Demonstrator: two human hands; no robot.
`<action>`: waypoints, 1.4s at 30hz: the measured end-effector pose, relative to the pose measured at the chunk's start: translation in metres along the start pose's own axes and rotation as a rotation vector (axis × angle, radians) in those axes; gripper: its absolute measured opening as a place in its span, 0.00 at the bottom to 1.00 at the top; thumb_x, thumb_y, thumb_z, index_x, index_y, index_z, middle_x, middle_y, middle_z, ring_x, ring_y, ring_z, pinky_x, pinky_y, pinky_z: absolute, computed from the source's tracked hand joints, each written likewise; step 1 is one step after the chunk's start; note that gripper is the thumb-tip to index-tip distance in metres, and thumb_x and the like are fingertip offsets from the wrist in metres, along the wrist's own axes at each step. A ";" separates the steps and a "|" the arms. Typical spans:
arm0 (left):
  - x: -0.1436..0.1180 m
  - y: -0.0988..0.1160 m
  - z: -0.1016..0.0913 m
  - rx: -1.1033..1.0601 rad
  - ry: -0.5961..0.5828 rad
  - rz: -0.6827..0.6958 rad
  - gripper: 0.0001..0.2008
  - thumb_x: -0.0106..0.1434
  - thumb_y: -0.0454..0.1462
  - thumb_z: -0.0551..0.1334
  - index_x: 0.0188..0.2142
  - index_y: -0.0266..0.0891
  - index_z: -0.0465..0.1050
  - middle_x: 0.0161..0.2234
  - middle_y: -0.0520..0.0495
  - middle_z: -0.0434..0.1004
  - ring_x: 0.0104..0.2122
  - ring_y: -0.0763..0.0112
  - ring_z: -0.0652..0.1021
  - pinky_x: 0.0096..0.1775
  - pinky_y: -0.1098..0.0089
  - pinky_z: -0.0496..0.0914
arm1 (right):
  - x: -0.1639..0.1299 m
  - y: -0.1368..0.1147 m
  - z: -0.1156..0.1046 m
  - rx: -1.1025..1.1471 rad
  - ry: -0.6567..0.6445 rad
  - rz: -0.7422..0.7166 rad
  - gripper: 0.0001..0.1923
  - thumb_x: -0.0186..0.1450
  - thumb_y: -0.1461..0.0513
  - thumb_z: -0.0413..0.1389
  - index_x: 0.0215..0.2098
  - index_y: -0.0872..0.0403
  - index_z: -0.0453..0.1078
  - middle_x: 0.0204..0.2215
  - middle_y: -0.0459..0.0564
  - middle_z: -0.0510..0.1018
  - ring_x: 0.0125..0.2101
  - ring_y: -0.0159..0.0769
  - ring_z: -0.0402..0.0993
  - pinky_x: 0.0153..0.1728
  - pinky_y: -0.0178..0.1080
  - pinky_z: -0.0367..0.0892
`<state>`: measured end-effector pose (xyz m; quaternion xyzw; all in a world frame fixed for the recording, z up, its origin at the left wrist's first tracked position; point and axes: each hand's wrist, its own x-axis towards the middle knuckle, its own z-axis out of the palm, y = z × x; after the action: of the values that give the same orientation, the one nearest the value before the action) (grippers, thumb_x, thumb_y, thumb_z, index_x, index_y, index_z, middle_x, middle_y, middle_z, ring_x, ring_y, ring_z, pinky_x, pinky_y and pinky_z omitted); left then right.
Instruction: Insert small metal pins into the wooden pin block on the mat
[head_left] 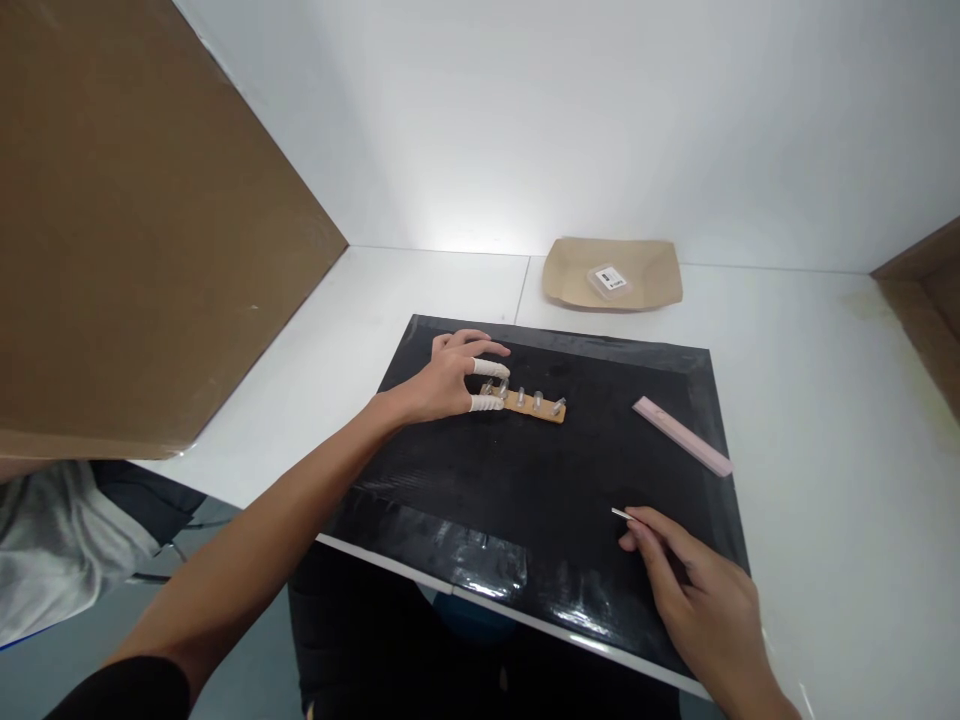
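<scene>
Left hand [450, 380] at frame centre, capped thumb and forefinger pinching the end of a small tan strip [534, 405] with clear pegs, peg detail too small to read, right hand [701, 595] lower right, fingers pressed on a thin metal pin [621, 514], mostly hidden, black mat [540, 490] on white table [825, 400], pink bar [681, 435] right of strip, paper tray [652, 275] top centre, cardboard panel [127, 220] upper left.

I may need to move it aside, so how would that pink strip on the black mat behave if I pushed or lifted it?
The pink strip looks flat and straight-edged, so it would probably slide rather than roll. It looks thin, so likely light. Lying flush on the black mat, it may be awkward to pinch up; whether it bends cannot be told.
</scene>
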<state>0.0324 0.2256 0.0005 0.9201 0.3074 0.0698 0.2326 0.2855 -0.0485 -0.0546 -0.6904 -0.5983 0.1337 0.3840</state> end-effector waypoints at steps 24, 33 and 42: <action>-0.010 -0.006 -0.004 0.042 0.048 -0.046 0.12 0.62 0.46 0.75 0.42 0.47 0.81 0.64 0.47 0.74 0.69 0.47 0.63 0.65 0.42 0.49 | 0.004 -0.005 0.000 -0.019 0.043 -0.037 0.16 0.77 0.53 0.53 0.45 0.53 0.79 0.28 0.40 0.85 0.26 0.28 0.84 0.37 0.22 0.77; -0.008 -0.006 -0.006 0.016 0.033 -0.039 0.19 0.62 0.45 0.75 0.52 0.49 0.80 0.66 0.45 0.72 0.70 0.46 0.62 0.66 0.40 0.49 | 0.003 -0.003 0.001 -0.025 0.023 -0.033 0.17 0.77 0.52 0.53 0.45 0.53 0.79 0.29 0.41 0.85 0.26 0.28 0.84 0.37 0.22 0.77; -0.006 -0.006 -0.001 0.020 0.056 -0.031 0.14 0.63 0.47 0.74 0.45 0.47 0.82 0.64 0.46 0.75 0.68 0.47 0.65 0.65 0.43 0.50 | 0.003 -0.005 0.000 -0.031 0.040 -0.025 0.18 0.77 0.52 0.53 0.44 0.53 0.80 0.28 0.41 0.85 0.27 0.27 0.84 0.37 0.22 0.76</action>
<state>0.0240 0.2267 -0.0016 0.9151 0.3287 0.0888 0.2160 0.2825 -0.0456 -0.0497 -0.6912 -0.6012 0.1059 0.3868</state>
